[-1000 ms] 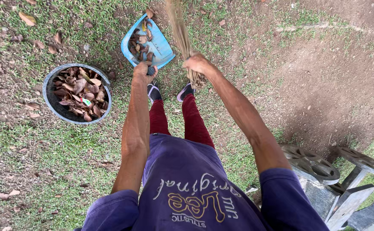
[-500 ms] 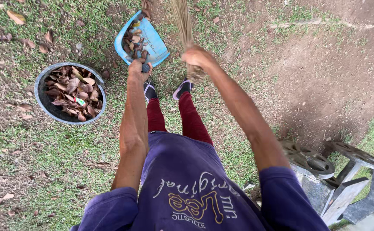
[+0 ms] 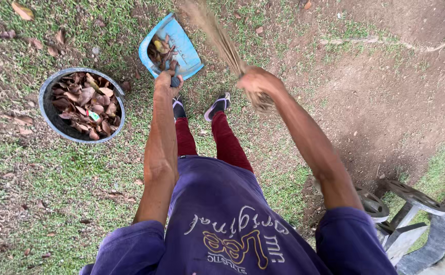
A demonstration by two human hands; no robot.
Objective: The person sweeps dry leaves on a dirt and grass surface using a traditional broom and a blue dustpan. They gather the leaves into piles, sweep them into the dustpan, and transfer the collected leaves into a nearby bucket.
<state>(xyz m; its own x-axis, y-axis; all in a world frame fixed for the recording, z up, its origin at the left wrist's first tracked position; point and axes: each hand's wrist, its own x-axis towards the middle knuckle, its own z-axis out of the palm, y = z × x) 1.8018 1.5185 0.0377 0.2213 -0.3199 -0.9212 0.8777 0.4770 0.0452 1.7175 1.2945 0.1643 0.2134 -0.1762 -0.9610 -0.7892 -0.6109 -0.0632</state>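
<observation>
Gripping blue plastic dustpan [image 3: 174, 43] handle, left hand [image 3: 167, 83] fingers closed; right hand [image 3: 255, 81] clenched round straw broom [image 3: 222, 40].

The broom [image 3: 222, 43] now slants differently: its bristle end swings away from the blue dustpan [image 3: 174, 43], leaning up and to the left instead of rising nearly straight beside the pan. The right hand [image 3: 255, 81] gripping it sits farther from the dustpan than a second ago, well right of the pan's handle.
</observation>
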